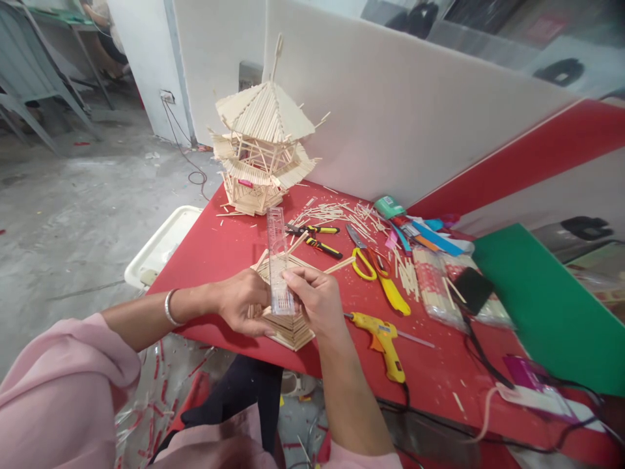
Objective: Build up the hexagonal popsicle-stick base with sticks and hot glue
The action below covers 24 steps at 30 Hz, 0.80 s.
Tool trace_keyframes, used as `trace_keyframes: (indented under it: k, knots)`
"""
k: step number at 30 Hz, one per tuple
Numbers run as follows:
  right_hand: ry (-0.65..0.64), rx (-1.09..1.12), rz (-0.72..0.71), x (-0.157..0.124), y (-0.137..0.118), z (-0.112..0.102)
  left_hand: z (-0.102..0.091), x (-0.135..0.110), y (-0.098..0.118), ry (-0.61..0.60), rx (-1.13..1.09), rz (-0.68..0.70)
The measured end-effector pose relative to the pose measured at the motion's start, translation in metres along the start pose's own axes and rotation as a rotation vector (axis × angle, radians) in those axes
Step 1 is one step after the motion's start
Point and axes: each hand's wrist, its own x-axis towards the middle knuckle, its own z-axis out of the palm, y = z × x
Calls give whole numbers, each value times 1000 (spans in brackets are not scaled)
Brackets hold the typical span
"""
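My right hand [315, 296] pinches the near end of a clear plastic ruler [277, 251] between thumb and fingers. The ruler points away from me over a flat, many-sided frame of wooden sticks [293, 335] at the table's near edge. Beside it, my left hand [247, 303] grips the left side of that stick frame, fingers bent and partly hidden by the ruler. Several sticks jut up and outward from the frame's far side. Behind it stands a tiered pagoda model [266, 150] built from the same pale sticks.
On the red table [209, 260] lie pliers [322, 241], yellow-handled scissors [366, 260], a yellow glue gun [383, 339] with its cable, and scattered loose sticks [332, 212]. Bagged sticks [434, 286] and a green board [547, 306] are at the right. A white partition [381, 104] rises behind.
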Motion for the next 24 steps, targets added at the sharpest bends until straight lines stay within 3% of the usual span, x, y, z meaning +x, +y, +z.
trace_keyframes:
  k: [4,9,24]
  knots:
    - [6,-7,2,-1,0,-1,-1,4,8,125,-112,108]
    - [1,-14,4,-3,0,-1,3,5,12,243,-82,163]
    - [17,-14,12,-3,-2,1,0,7,13,189,-5,187]
